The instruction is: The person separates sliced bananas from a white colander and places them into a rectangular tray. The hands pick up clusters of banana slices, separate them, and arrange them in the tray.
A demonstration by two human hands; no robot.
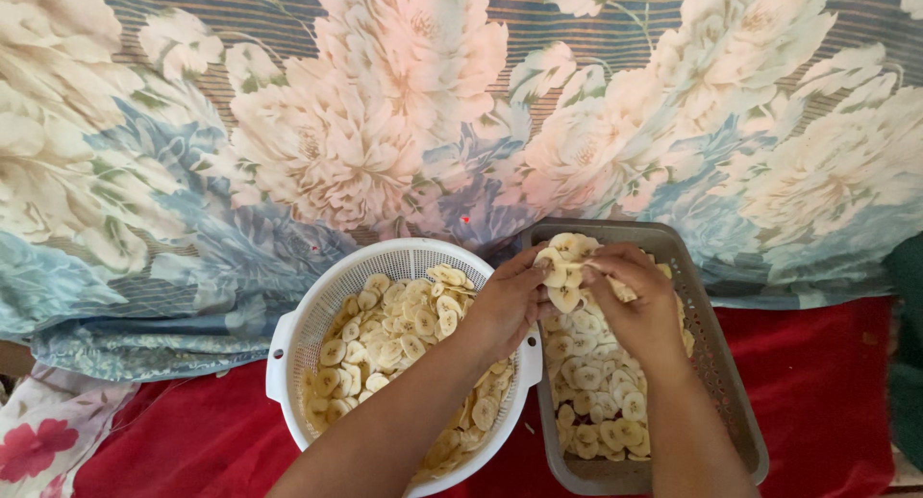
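Hands and both pinch one clump of banana slices over the grey tray's far end. Peel slices apart gently, lay them flat, single layer; white colander sits touching tray's left edge.

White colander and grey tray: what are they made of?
White colander: looks like moulded plastic, glossy, with slotted walls and a moulded side handle. Grey tray: likely plastic too, matte, with fine perforated mesh walls and a thick rim. Both hold pale banana slices; both hands grip a clump.
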